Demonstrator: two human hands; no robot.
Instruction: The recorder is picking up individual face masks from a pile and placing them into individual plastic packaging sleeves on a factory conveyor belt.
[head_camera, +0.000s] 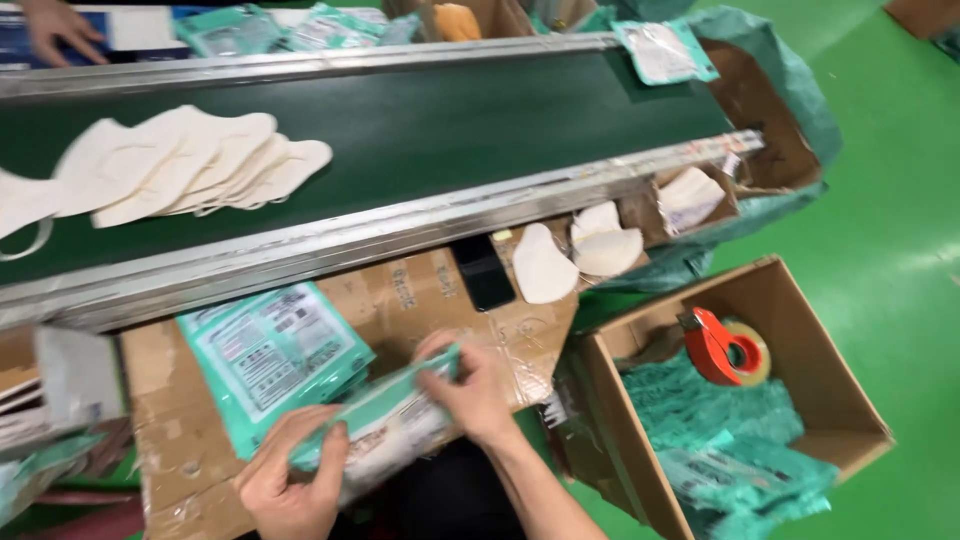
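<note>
Both my hands hold one teal-and-clear plastic packet (385, 425) with white masks inside, over a cardboard work surface (420, 295). My left hand (290, 480) grips its lower left end. Gripping the upper right end is my right hand (470, 390). A stack of flat teal packets (270, 360) lies just left of the hands. A fanned row of white masks (190, 165) rests on the dark green conveyor belt (450, 120) above.
Loose white masks (575, 255) and a black phone (485, 272) lie on cardboard under the belt's metal rail (400, 235). At right, an open carton (850, 400) holds teal packets and a red tape dispenser (720, 345). Another person's hand (55, 28) is at top left.
</note>
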